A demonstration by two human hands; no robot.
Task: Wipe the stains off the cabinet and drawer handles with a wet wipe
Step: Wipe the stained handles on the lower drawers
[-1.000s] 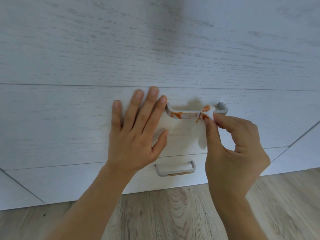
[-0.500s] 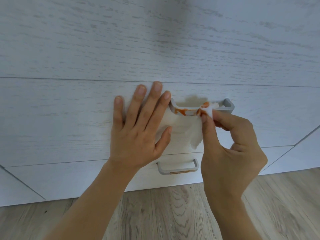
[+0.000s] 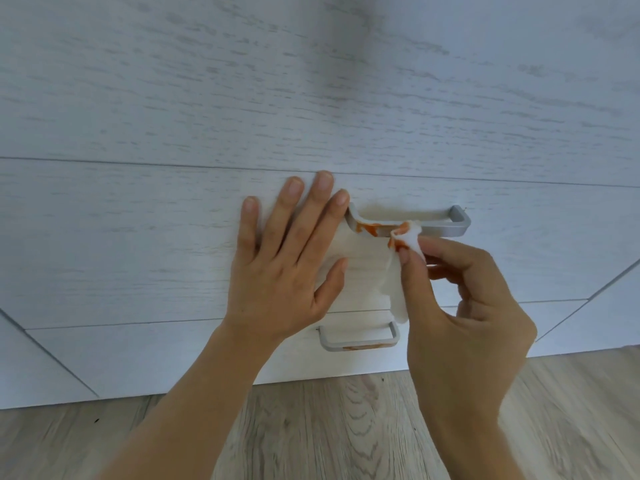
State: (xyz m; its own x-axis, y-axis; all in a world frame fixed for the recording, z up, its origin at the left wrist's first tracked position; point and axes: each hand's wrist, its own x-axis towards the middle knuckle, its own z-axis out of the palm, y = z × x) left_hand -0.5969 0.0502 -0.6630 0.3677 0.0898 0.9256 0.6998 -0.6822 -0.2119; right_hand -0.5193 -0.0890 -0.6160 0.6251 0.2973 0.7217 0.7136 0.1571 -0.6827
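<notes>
Up close on a pale wood-grain cabinet front [image 3: 311,81], and the upper drawer handle [image 3: 433,225] sits just right of centre, a grey metal bar with squared ends. Orange stain [image 3: 369,230] smears its left stretch, thick near the left corner, while the right stretch of the bar looks clean and dull grey. The right hand [image 3: 467,306], coming in from 5 o'clock, pinches a white wet wipe [image 3: 405,237] between thumb and forefinger, the other fingers curled in. The bunched top of the wipe presses on the bar about mid-length, already blotched orange, and the loose tail hangs down toward 6 o'clock, thin and half see-through, its tip reaching just above the lower drawer handle [image 3: 358,342]. That lower handle, at 6 o'clock from the upper one, is smaller in view and carries a faint orange streak along its front edge. The left hand [image 3: 287,268] lies flat and empty on the drawer front [image 3: 138,244], fingers spread and pointing to 12 o'clock, forefinger tip touching or just beside the handle's left end. Wood-look floor [image 3: 346,427] runs along the bottom.
</notes>
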